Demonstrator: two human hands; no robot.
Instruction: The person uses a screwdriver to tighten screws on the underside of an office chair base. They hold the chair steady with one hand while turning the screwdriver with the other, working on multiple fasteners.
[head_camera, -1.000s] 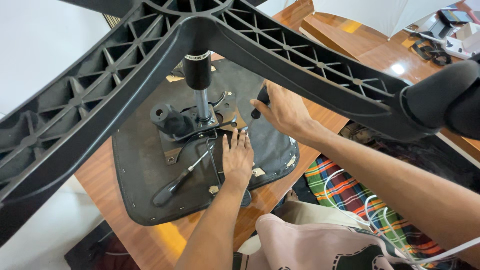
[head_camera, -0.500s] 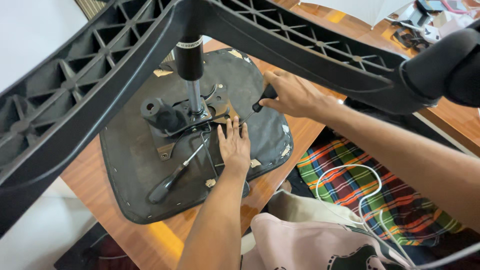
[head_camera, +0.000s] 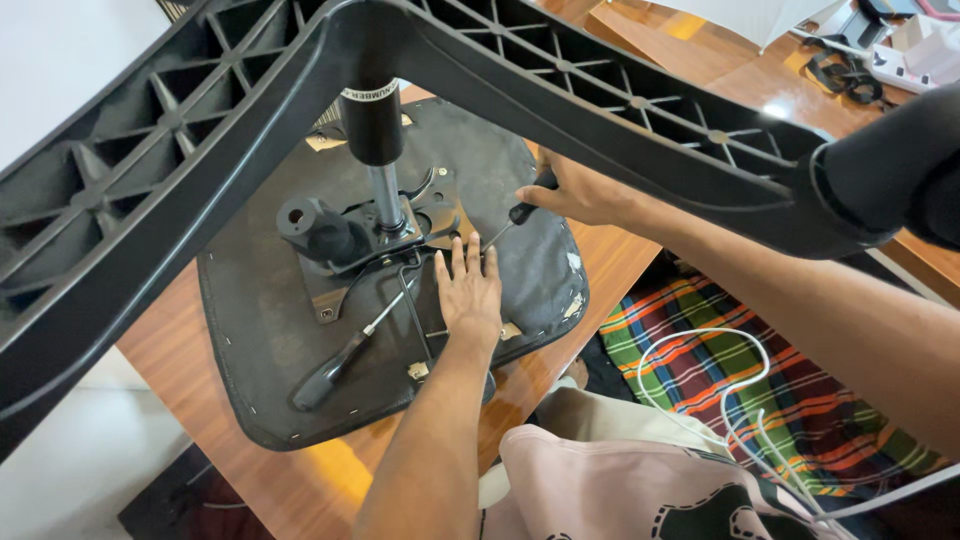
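Upturned office chair seat (head_camera: 300, 330), black fabric underside up, lies on a brown wooden table (head_camera: 190, 370) with its metal tilt mechanism (head_camera: 385, 245) at centre and the gas column (head_camera: 375, 130) rising to the black star base (head_camera: 600, 100), which spans the near view. Right hand (head_camera: 580, 195) is closed around the black handle of a screwdriver (head_camera: 515, 215), tip angled down-left toward the right edge of the mechanism plate; since a second ago that hand has dropped lower and closer to the plate, so the tool tip now sits just beside the fingertips of the other hand, reading as the tool being brought onto a fastener, though the fastener itself is too small to see. Left hand (head_camera: 470, 295) lies flat on the seat just right of the mechanism, fingers together and extended, palm pressing down; it has barely moved, steadying the seat. A second screwdriver (head_camera: 345, 350) with a black handle lies loose on the seat, left of the left hand, shaft pointing toward the mechanism, unchanged. A castor (head_camera: 890, 180) shows at the right end of one base arm. No containers in view, so nothing to report inside any. Outward: plaid cloth (head_camera: 760, 400) below right, white cable (head_camera: 700, 370) looping over it, pink garment (head_camera: 620, 490) near.
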